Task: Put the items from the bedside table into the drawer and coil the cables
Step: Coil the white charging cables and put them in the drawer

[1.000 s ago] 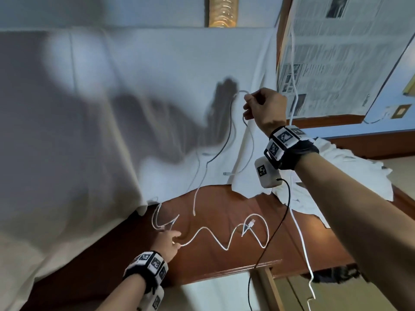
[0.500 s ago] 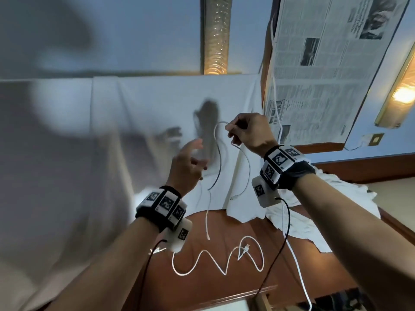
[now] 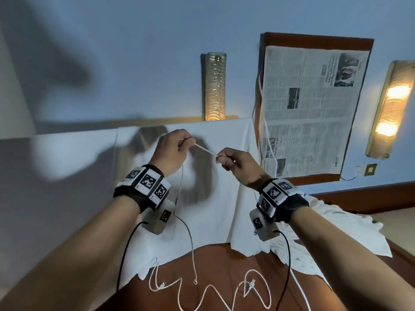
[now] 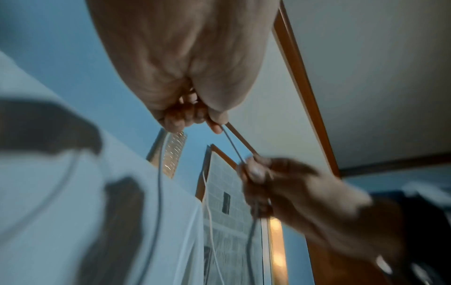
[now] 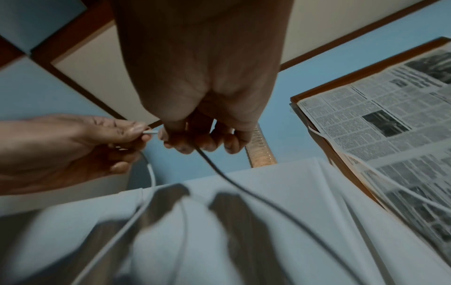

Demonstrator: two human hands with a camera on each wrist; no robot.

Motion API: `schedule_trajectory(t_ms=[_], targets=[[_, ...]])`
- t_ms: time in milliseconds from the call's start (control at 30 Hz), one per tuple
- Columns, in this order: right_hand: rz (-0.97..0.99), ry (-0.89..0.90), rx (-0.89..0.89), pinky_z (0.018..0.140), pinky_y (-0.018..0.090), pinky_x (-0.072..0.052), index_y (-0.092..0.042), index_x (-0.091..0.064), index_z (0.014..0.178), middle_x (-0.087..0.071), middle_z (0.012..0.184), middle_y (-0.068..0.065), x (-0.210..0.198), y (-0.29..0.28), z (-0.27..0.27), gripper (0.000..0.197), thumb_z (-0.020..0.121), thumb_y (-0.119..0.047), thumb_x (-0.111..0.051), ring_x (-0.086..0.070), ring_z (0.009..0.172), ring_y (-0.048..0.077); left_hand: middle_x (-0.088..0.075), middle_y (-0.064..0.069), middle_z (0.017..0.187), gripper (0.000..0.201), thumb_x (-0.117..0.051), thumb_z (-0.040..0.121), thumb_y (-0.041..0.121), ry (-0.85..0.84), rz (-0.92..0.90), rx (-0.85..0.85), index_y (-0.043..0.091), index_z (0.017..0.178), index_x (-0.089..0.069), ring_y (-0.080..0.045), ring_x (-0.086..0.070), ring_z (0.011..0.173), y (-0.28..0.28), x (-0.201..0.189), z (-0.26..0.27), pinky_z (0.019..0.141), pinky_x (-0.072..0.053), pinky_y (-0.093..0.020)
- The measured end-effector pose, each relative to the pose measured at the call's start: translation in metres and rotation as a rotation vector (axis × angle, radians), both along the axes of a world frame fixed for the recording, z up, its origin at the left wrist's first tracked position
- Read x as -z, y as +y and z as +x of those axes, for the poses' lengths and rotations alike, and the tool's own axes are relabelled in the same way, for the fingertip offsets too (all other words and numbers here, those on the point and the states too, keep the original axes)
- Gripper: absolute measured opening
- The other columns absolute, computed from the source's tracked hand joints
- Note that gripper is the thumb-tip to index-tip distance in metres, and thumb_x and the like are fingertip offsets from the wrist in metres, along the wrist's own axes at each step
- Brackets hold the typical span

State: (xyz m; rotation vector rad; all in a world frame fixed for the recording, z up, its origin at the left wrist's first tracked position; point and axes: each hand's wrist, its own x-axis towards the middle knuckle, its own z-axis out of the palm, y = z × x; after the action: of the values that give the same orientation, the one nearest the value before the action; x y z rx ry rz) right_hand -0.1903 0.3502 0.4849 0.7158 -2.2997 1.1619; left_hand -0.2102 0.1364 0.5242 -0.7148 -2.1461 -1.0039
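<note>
Left hand [image 3: 171, 149] and right hand [image 3: 238, 161] each pinch a white cable [image 3: 205, 150], taut between them above the table [image 3: 224, 261]. Its dangling tail could snag the second cable [image 3: 215, 297] lying there.

Brown wooden table [image 3: 224, 261], wavy white cable [image 3: 215, 299] near edge, crumpled white cloth [image 3: 314, 239] right, white sheet [image 3: 202, 232] overhanging far edge

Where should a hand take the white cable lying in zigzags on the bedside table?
Near its plug end, pinched from above: the cable lies flat on the bedside table, and that free end probably suits starting a coil.
</note>
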Motion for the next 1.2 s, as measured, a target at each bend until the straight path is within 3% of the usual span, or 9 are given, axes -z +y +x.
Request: schedule_trajectory(t_ms=[333, 533, 600, 700, 767, 833, 933, 1067, 1200], targets=[[0.021, -0.044, 0.042, 0.050, 0.018, -0.040, -0.008, -0.058, 0.084, -0.042, 0.065, 0.005, -0.002, -0.002, 0.030, 0.025, 0.101, -0.009, -0.039, -0.038, 0.053, 0.010, -0.071, -0.018, 0.097, 0.018, -0.053, 0.095, 0.011, 0.033, 0.171, -0.313, -0.001, 0.096, -0.067, -0.032, -0.065, 0.093, -0.082, -0.024, 0.024, 0.081, -0.046, -0.032], [0.077, -0.059, 0.207, 0.058, 0.022, -0.033, -0.020, -0.051, 0.061, -0.045, 0.057, -0.006, -0.016, 0.000, 0.037, 0.042, 0.098, -0.042, -0.049, -0.040, 0.055, 0.009, -0.066, -0.019, 0.091, 0.018, -0.052, 0.093, 0.010, -0.018, 0.126, -0.504, 0.003, 0.091, -0.069, -0.034, -0.058, 0.088, -0.126, -0.034, 0.042, 0.077, -0.041, -0.034], [0.032, -0.051, 0.180, 0.055, 0.022, -0.032, -0.019, -0.052, 0.063, -0.042, 0.055, -0.007, -0.024, -0.013, 0.043, 0.041, 0.098, -0.041, -0.048, -0.038, 0.050, 0.005, -0.059, -0.013, 0.086, 0.016, -0.051, 0.087, 0.009, -0.124, -0.040, -0.472, 0.014, 0.086, -0.066, -0.028, -0.050, 0.082, -0.128, -0.031, 0.046, 0.076, -0.042, -0.035], [-0.082, -0.087, 0.062, 0.049, 0.020, -0.030, -0.019, -0.056, 0.071, -0.039, 0.053, -0.009, -0.044, -0.046, 0.049, 0.035, 0.101, -0.033, -0.046, -0.034, 0.041, 0.003, -0.061, -0.016, 0.121, 0.029, -0.050, 0.097, 0.013, -0.194, -0.112, -0.318, 0.014, 0.124, -0.059, -0.033, -0.058, 0.104, -0.106, -0.023, 0.055, 0.098, -0.043, -0.041], [-0.079, -0.161, -0.051, 0.047, 0.021, -0.031, -0.019, -0.056, 0.075, -0.041, 0.058, -0.005, -0.057, -0.073, 0.052, 0.031, 0.102, -0.023, -0.042, -0.036, 0.045, 0.006, -0.063, -0.019, 0.121, 0.034, -0.046, 0.100, 0.016, -0.284, -0.041, -0.033, 0.015, 0.133, -0.053, -0.032, -0.059, 0.073, -0.076, -0.018, 0.070, 0.074, -0.051, -0.045], [-0.015, -0.196, -0.129, 0.047, 0.024, -0.035, -0.017, -0.053, 0.075, -0.044, 0.064, -0.001, -0.065, -0.096, 0.057, 0.030, 0.102, -0.020, -0.040, -0.039, 0.054, 0.015, -0.065, -0.021, 0.098, 0.026, -0.046, 0.100, 0.016, -0.347, 0.037, 0.168, 0.018, 0.123, -0.059, -0.022, -0.048, 0.048, -0.057, -0.013, 0.081, 0.049, -0.042, -0.032], [0.007, -0.193, -0.159, 0.044, 0.016, -0.035, -0.015, -0.058, 0.075, -0.042, 0.060, -0.001, -0.072, -0.107, 0.063, 0.029, 0.101, -0.020, -0.047, -0.038, 0.052, 0.012, -0.060, 0.006, 0.063, 0.011, -0.058, 0.095, 0.017, -0.234, 0.123, 0.185, 0.024, 0.093, -0.066, -0.010, -0.048, 0.048, -0.061, -0.006, 0.083, 0.055, -0.040, -0.026], [-0.031, -0.227, -0.201, 0.053, 0.017, -0.033, -0.009, -0.072, 0.085, -0.040, 0.059, 0.004, -0.069, -0.095, 0.065, 0.026, 0.096, -0.028, -0.058, -0.034, 0.049, 0.011, -0.065, 0.023, 0.068, 0.022, -0.066, 0.090, 0.020, -0.071, 0.148, 0.047, 0.038, 0.078, -0.067, 0.003, -0.055, 0.066, -0.085, -0.009, 0.078, 0.069, -0.042, -0.020], [-0.184, -0.212, -0.236, 0.054, 0.021, -0.037, -0.003, -0.072, 0.093, -0.060, 0.071, 0.013, -0.066, -0.088, 0.066, 0.022, 0.098, -0.016, -0.055, -0.040, 0.052, 0.017, -0.061, 0.018, 0.065, 0.024, -0.058, 0.094, 0.018, -0.054, 0.117, 0.000, 0.028, 0.074, -0.067, -0.002, -0.046, 0.058, -0.097, -0.018, 0.082, 0.063, -0.040, -0.026]])
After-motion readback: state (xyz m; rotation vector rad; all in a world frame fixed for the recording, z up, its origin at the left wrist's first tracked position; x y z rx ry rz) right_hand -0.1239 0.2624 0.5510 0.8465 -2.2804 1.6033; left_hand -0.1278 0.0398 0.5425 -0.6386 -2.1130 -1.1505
